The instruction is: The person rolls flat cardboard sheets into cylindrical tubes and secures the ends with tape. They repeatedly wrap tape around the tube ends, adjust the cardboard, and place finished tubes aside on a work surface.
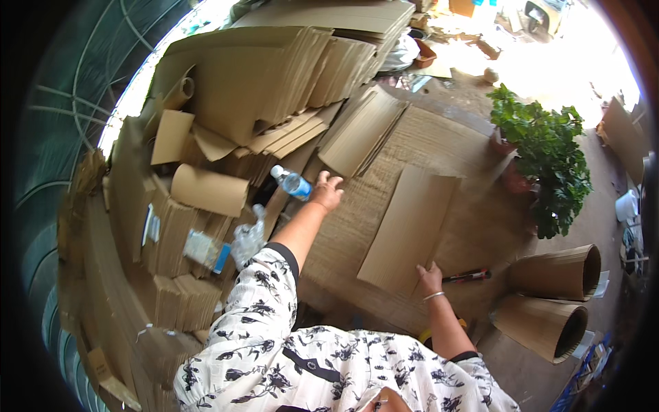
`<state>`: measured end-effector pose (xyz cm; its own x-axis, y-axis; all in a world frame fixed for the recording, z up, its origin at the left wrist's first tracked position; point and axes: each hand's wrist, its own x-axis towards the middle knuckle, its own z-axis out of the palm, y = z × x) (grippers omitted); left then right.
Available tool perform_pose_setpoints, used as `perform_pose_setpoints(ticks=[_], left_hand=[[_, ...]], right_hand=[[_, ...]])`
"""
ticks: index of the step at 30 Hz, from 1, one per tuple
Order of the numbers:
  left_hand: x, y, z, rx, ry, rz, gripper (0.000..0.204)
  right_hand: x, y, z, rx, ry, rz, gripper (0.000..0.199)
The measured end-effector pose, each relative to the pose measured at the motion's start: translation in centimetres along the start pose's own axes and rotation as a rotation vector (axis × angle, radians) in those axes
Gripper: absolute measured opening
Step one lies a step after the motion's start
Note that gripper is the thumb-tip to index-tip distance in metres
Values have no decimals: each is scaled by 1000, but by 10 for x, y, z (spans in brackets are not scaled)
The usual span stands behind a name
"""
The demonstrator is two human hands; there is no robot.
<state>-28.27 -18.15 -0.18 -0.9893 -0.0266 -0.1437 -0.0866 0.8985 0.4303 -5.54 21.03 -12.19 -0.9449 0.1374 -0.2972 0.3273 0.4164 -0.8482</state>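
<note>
My left hand (327,191) is stretched forward with its fingers apart and nothing in it. It hovers close to a clear plastic bottle (294,183) with a blue label and white cap, just short of a stack of cardboard sheets (362,129). My right hand (430,278) pinches the near right edge of a flat cardboard sheet (408,230), which lies on a large cardboard-covered work surface (336,257). Beside that hand is a slim black-and-red tool (467,276), its exact kind too small to tell.
Tall cardboard stacks (226,75) crowd the far left. A rolled cardboard piece (209,190) and a clear plastic bag (248,237) sit nearer me. Leafy potted plants (549,161) stand along the right. Two curled cardboard rolls (542,326) lie at the lower right.
</note>
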Motion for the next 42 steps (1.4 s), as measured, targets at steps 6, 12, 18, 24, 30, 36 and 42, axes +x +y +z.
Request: perform_pose_setpoints(ticks=[6,12,18,24,30,36,42], left_hand=[[92,20,3,374,-187,-171,53],[127,-13,-11,305,-312,-177,63],[135,-13,-30,411,-500,-107,62],[111,-36,-43,170,39,122,60],[50,2,-153,169,454,144,55],[42,9,-165,133,623,247,53],[34,27,-77,-166,633,179,60]], right_hand=[[-27,34,-15,-40,123,105,36],[-11,-49,-17,14,150,78,30],[75,-154,-4,220,140,160,26],[110,-167,-2,405,161,80,28],[213,-211,35,247,116,-15,41],[241,-268,74,71,-36,-44,81],[100,-106,49,88,-220,2,40]])
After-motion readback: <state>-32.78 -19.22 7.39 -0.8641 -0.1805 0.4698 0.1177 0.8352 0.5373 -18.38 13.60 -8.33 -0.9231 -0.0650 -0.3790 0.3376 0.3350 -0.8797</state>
